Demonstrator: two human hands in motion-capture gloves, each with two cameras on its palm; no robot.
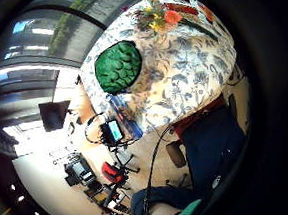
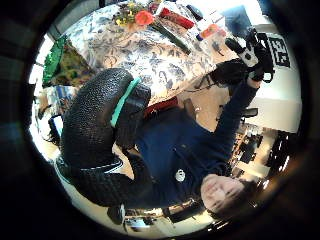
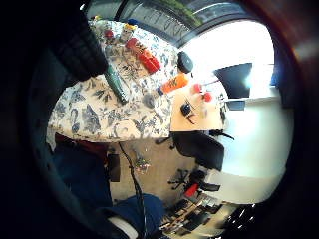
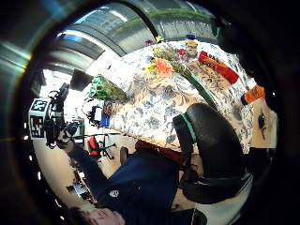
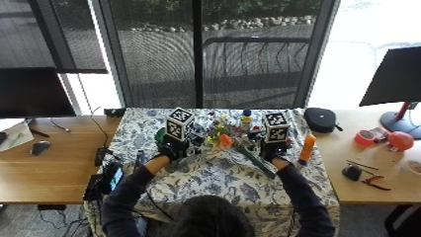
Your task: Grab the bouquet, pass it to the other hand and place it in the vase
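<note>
Step in hand looks like step 1, the pickup, not yet made. The bouquet (image 5: 231, 143) lies flat on the bench (image 5: 217, 180), on the blue-flowered cloth, orange and yellow blooms toward the left hand's side and the long green stems running out toward the right hand's side. Both hands are raised over the bench on either side of it: left hand (image 5: 172, 148) just beside the blooms, right hand (image 5: 273, 149) near the stem end. Neither touches it, as far as the outside view shows. Fingers: the left thumb side palm view shows a gloved finger (image 2: 100, 120) loosely curved with nothing under it, so I read the left hand as relaxed and holding nothing. The right thumb side palm view shows the same for the right, a bent finger (image 4: 213, 140) with only air and cloth beyond, so also slack and holding nothing. The vase (image 1: 118, 67) appears to be the green scaled thing on the cloth near the left hand, partly hidden behind that hand in the outside view. Next move, my guess: 1 hand drops to the stems, closes around them and lifts clear before the handover. Stems are thin and lie flat on the cloth, so the fingers must get under them.
</note>
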